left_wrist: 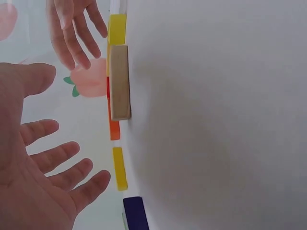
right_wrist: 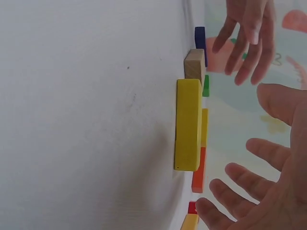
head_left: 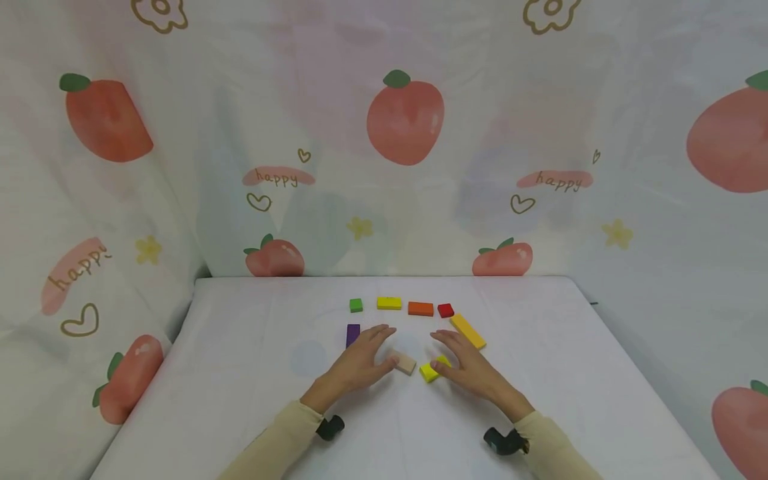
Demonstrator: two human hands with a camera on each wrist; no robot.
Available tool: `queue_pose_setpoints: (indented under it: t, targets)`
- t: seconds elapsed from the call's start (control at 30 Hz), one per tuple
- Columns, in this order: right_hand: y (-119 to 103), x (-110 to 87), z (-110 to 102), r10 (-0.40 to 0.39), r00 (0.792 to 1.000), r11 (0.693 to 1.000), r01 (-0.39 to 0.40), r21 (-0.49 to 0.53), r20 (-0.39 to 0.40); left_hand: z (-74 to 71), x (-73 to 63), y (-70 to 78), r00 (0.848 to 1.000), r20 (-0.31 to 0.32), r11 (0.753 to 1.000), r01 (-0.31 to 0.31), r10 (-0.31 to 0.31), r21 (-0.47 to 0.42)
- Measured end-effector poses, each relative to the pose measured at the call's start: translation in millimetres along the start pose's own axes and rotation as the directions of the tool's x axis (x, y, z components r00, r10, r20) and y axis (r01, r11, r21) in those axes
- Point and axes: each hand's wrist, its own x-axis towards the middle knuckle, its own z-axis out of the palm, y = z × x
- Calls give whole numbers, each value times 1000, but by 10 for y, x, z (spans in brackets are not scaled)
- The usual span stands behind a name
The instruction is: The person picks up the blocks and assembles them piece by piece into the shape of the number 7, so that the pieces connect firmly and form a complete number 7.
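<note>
My left hand (head_left: 359, 361) hovers over the table with its fingers spread and nothing in its grasp. Closest to its thumb lies a plain wooden block (head_left: 406, 364), and a purple block (head_left: 353, 333) is partly hidden behind its fingers. My right hand (head_left: 470, 368), likewise loose-fingered and holding nothing, is above a bright yellow block (head_left: 429, 373) that its thumb partly covers. In the right wrist view that yellow block (right_wrist: 188, 124) stands apart from the fingers. The left wrist view has the wooden block (left_wrist: 120, 82) clear of the left palm.
Beyond the hands, a green block (head_left: 357, 305), a yellow block (head_left: 389, 303), an orange block (head_left: 421, 309) and a small red block (head_left: 446, 311) form a row. A long amber block (head_left: 469, 332) slants at the right. The white table (head_left: 252, 373) meets a fruit-print cloth (head_left: 336, 220).
</note>
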Motion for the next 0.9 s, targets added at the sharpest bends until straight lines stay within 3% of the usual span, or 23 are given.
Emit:
queue_pose_setpoints:
  t: [0.37,0.67,0.9]
  targets:
    - [0,-8,44,103,994,993,-105,50,35,98,71,-7,999,18,995,-28,30,-99]
    - [21,5,53,122,992,989,-125,78,45,170,153,-18,996,76,982,52,-39,-182]
    - [51,24,64,126,990,988,-131,84,64,208,182,-41,995,95,979,59,-40,-197]
